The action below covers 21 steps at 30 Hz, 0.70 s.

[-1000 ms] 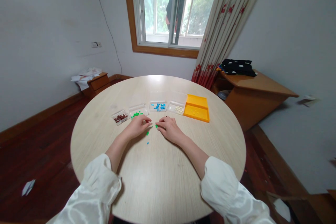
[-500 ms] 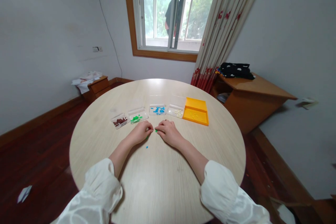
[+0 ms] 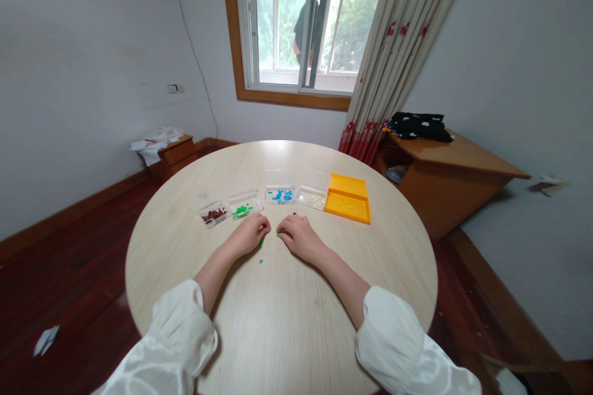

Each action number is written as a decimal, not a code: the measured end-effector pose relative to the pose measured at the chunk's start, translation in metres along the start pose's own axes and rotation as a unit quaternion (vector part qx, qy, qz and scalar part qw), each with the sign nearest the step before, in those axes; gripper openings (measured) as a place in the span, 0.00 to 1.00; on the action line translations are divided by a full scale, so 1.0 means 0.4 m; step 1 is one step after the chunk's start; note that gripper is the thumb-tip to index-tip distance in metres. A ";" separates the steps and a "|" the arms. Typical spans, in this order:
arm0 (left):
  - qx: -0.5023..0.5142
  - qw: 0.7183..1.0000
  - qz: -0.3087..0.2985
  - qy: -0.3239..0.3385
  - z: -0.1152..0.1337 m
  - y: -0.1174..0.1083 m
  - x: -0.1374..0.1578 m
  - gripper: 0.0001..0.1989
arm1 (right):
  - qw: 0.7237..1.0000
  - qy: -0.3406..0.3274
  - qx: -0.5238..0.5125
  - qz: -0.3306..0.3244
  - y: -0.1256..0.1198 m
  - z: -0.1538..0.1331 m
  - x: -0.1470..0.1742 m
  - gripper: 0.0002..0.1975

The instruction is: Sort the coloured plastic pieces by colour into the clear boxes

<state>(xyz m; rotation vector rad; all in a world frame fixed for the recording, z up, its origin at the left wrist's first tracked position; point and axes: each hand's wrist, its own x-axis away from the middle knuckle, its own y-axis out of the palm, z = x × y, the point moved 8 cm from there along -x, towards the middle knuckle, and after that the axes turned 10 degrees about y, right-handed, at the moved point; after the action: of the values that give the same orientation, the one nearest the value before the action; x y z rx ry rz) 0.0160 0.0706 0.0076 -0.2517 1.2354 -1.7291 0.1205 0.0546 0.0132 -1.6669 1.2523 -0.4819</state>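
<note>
My left hand (image 3: pixel 252 231) rests over the middle of the round table (image 3: pixel 278 321), its fingers pinched together; what they hold, if anything, is hidden. Just below those fingers a small green piece (image 3: pixel 260 244) shows. Opposite it, my right hand (image 3: pixel 300 238) is closed, with a tiny green building piece (image 3: pixel 278 234) at its fingertips. A small gap separates the two hands. On the tabletop nearer to me lies a single blue piece (image 3: pixel 261 261). A dark speck (image 3: pixel 294 214) shows at the far side of my right hand.
Beyond my hands an arc of open boxes holds small pieces: brown (image 3: pixel 214 215), green (image 3: pixel 241 210), blue (image 3: pixel 280 195), cream (image 3: pixel 317 200), and a yellow box (image 3: pixel 347 205) with yellow ones. A wooden desk (image 3: pixel 467 157) with black cloth stands right; a person is outside the window.
My hands have drawn slightly apart, widening the gap between the fingertips. More of the green piece below my left hand shows. The view has shifted a little.
</note>
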 end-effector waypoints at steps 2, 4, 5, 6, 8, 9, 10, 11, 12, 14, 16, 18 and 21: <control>0.001 1.000 0.001 -0.009 -0.003 -0.002 0.000 0.07 | 1.000 0.003 -0.002 0.002 0.001 0.003 -0.001 0.04; 0.006 1.000 0.004 -0.020 -0.008 -0.008 0.002 0.07 | 1.000 0.008 -0.005 0.004 0.001 0.007 -0.001 0.05; 0.008 1.000 0.008 -0.025 -0.012 -0.014 0.003 0.07 | 1.000 0.009 -0.008 0.005 0.001 0.008 -0.001 0.06; 0.010 0.999 0.012 -0.030 -0.015 -0.020 0.005 0.07 | 1.000 0.010 -0.010 0.005 0.001 0.009 -0.001 0.08; 0.011 0.999 0.016 -0.041 -0.022 -0.034 0.010 0.08 | 1.000 0.006 -0.014 0.000 0.002 0.010 0.000 0.10; 0.010 0.999 0.016 -0.047 -0.025 -0.039 0.012 0.08 | 1.000 0.002 -0.014 -0.003 0.003 0.009 0.000 0.10; 0.009 0.999 0.013 -0.051 -0.027 -0.043 0.014 0.08 | 1.000 -0.002 -0.012 -0.007 0.005 0.008 0.000 0.10; 0.008 0.999 0.006 -0.051 -0.028 -0.044 0.015 0.08 | 1.000 -0.007 -0.010 -0.011 0.007 0.007 0.000 0.10; 0.009 0.999 -0.003 -0.048 -0.026 -0.042 0.016 0.08 | 1.000 -0.013 -0.007 -0.014 0.008 0.005 0.000 0.10; 0.013 0.999 -0.021 -0.035 -0.019 -0.033 0.014 0.07 | 1.000 -0.024 -0.005 -0.015 0.010 0.001 0.001 0.09; 0.017 0.999 -0.031 -0.023 -0.012 -0.024 0.012 0.07 | 0.999 -0.031 -0.008 -0.014 0.011 -0.002 0.000 0.08; 0.016 0.999 -0.030 -0.019 -0.010 -0.020 0.010 0.07 | 0.999 -0.028 -0.011 -0.017 0.011 -0.003 -0.002 0.07; 0.014 0.999 -0.025 -0.024 -0.013 -0.020 0.009 0.07 | 1.000 -0.014 -0.010 -0.022 0.011 0.000 -0.005 0.06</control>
<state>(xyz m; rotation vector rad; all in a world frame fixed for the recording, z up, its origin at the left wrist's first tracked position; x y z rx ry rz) 0.0063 0.0709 0.0105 -0.3080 1.1784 -1.7712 0.1174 0.0564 0.0101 -1.7159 1.2061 -0.4718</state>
